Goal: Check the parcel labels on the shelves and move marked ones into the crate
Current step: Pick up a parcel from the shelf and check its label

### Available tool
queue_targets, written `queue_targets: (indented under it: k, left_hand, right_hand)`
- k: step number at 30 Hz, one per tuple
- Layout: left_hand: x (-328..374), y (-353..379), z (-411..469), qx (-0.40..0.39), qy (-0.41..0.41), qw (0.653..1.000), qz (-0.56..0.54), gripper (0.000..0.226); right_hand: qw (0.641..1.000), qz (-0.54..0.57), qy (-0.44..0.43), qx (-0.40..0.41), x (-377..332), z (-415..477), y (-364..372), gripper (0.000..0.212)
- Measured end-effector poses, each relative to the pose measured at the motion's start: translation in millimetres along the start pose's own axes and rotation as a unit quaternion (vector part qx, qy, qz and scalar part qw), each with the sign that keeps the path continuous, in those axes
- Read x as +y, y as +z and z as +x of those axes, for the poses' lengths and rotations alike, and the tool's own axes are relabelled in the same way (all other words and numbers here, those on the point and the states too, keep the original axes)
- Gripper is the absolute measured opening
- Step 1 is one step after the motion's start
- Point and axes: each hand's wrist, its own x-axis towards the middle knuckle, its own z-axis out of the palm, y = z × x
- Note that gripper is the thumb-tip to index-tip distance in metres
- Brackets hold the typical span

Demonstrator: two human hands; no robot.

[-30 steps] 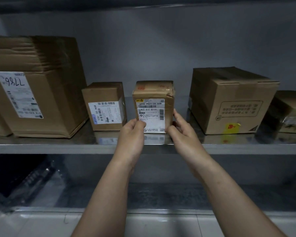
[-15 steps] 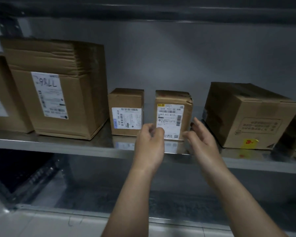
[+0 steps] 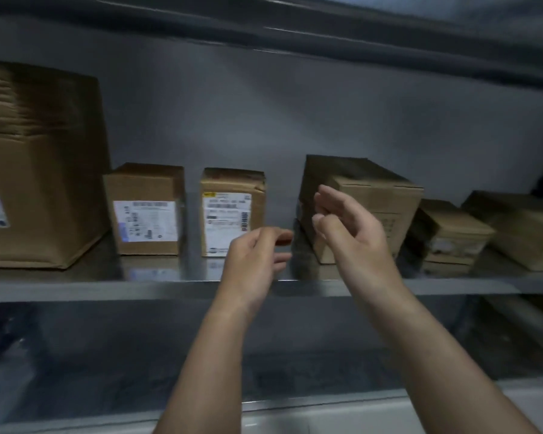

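Both hands empty. Left hand (image 3: 254, 258) loosely curled in front of the shelf (image 3: 76, 289) edge, just right of the small labelled parcel (image 3: 232, 211). Right hand (image 3: 348, 227) open-ish, fingers bent, in front of the mid-size carton (image 3: 386, 195); can't tell if it touches. Frame is motion-blurred, labels unreadable, so I can't tell which are marked. Crate not in view.

Handling guess: small parcel is stiff cardboard, probably light, top corner dented. Grip its two side walls, one hand is likely enough. The carton looks heavier: I'd take it two-handed, palms on opposite sides, low. Steel shelf looks slick, so it should slide out easily.
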Motion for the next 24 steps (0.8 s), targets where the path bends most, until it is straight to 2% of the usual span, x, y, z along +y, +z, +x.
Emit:
queue_targets:
  k: [7,11,13,15,17,20,24]
  left_hand:
    - [-5.8,69.4,-4.7,0.03,0.039,0.999,0.0,0.027]
    - [-9.0,103.1,-3.5,0.028,0.059,0.998,0.013,0.043]
    - [-11.6,119.0,0.0,0.033,0.053,0.998,-0.002,0.06]
    - [-15.9,130.5,2.8,0.034,0.049,0.998,-0.031,0.06]
    - [-19.5,146.6,1.1,0.037,0.046,0.997,-0.049,0.059]
    - [-19.9,160.8,-3.8,0.068,0.044,0.994,-0.073,0.07]
    - [-9.2,156.8,-17.8,0.111,0.028,0.986,-0.119,0.052]
  right_hand:
    - [0.998,0.016,-0.005,0.06,13.8,19.6,-81.9,0.04]
    - [0.996,-0.016,0.0,0.093,38.4,25.9,-123.4,0.039]
    - [0.995,-0.037,0.027,0.085,54.6,30.3,-142.8,0.056]
    - [0.996,-0.017,0.078,0.029,67.5,34.8,-156.2,0.08]
    - [0.989,0.042,0.141,-0.03,76.5,38.9,-168.0,0.086]
    - [0.982,0.078,0.166,-0.054,91.5,44.1,-175.5,0.073]
    - [0.971,0.157,0.179,-0.028,97.3,53.0,-185.4,0.061]
